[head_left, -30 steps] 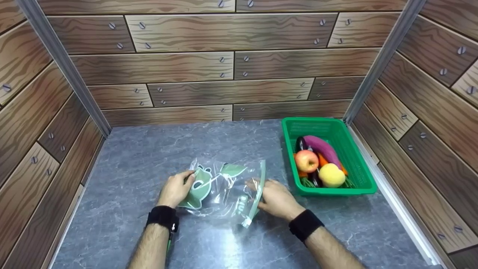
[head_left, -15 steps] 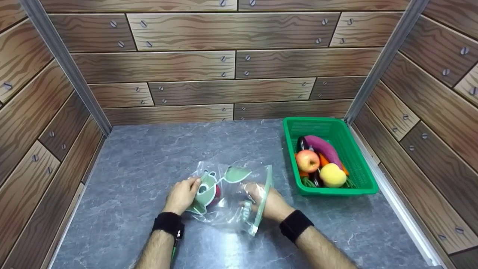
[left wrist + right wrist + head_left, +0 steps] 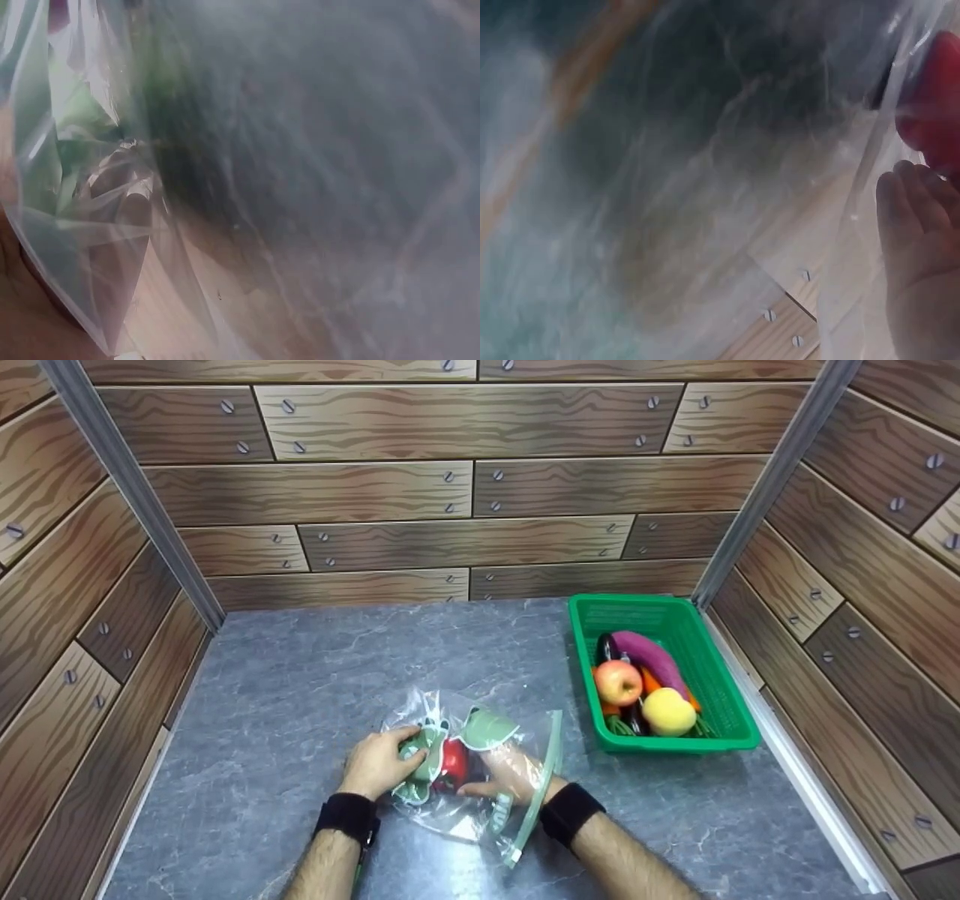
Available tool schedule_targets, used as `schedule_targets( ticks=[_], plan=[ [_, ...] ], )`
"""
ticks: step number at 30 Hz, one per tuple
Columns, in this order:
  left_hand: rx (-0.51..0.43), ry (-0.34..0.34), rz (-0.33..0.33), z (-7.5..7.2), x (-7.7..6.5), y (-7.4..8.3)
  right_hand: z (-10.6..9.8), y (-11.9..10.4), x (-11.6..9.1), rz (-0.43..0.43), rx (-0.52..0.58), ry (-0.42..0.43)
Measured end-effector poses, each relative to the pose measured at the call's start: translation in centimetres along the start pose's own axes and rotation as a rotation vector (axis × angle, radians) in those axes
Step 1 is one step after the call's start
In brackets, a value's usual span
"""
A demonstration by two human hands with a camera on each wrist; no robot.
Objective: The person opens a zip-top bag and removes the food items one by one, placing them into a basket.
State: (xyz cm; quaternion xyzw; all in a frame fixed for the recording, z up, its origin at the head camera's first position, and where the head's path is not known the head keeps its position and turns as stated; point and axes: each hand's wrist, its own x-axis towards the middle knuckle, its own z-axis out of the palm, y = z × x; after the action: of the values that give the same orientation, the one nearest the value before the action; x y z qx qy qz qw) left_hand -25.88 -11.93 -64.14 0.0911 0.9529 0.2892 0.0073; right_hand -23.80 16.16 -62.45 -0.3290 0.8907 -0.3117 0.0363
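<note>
A clear zip bag [image 3: 465,817] with green printed shapes lies on the table between the two hands. Inside it sits a glossy red bell pepper [image 3: 452,763], partly behind the green print. My left hand [image 3: 379,765] holds the bag's closed end, with film between thumb and fingers in the left wrist view. My right hand [image 3: 514,771] reaches through the bag's mouth, beside the green zip strip [image 3: 546,780]. In the right wrist view, its straight fingers [image 3: 904,199] are close to the red bell pepper [image 3: 937,105]; whether they touch it I cannot tell.
A green basket [image 3: 581,660] stands at the right, holding an apple [image 3: 619,682], a yellow round fruit [image 3: 669,712], a long purple vegetable [image 3: 649,656], carrots and dark eggplants. Wood-patterned walls [image 3: 472,495] enclose the grey table [image 3: 300,660] at the back and sides.
My right hand has gone deeper into the bag, leftward. The bag and my left hand have shifted right and nearer. The red bell pepper now shows more fully beside the left hand.
</note>
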Motion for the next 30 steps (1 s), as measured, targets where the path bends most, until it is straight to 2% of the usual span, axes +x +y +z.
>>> schedule_targets(
  ticks=[6, 9, 13, 16, 19, 23, 26, 30],
  plan=[
    [-0.001, -0.011, 0.011, 0.0, -0.3, 0.2, 0.6, 0.1, 0.0, 0.034, 0.052, 0.06],
    [-0.008, -0.022, 0.011, -0.1, -0.4, 0.2, 0.5, 0.3, -0.2, 0.048, 0.075, 0.06],
    [-0.01, -0.044, 0.014, -0.5, -0.5, 0.0, -0.1, 0.7, -0.4, 0.042, 0.034, 0.051],
    [0.008, -0.057, 0.003, -1.0, -0.6, -0.4, -0.9, 0.9, -0.7, 0.033, -0.024, 0.061],
    [0.031, -0.064, -0.027, -1.7, -0.7, -1.0, -2.0, 1.1, -1.3, 0.084, -0.024, 0.065],
    [0.05, -0.07, -0.063, -2.4, -0.6, -1.8, -3.6, 1.5, -2.1, 0.141, 0.056, 0.064],
    [0.051, -0.067, -0.069, -2.7, -0.7, -2.3, -4.6, 1.9, -2.3, 0.115, 0.073, 0.058],
    [0.037, -0.056, -0.07, -3.0, -0.8, -2.8, -6.3, 2.2, -2.5, 0.107, 0.02, 0.068]
  ],
)
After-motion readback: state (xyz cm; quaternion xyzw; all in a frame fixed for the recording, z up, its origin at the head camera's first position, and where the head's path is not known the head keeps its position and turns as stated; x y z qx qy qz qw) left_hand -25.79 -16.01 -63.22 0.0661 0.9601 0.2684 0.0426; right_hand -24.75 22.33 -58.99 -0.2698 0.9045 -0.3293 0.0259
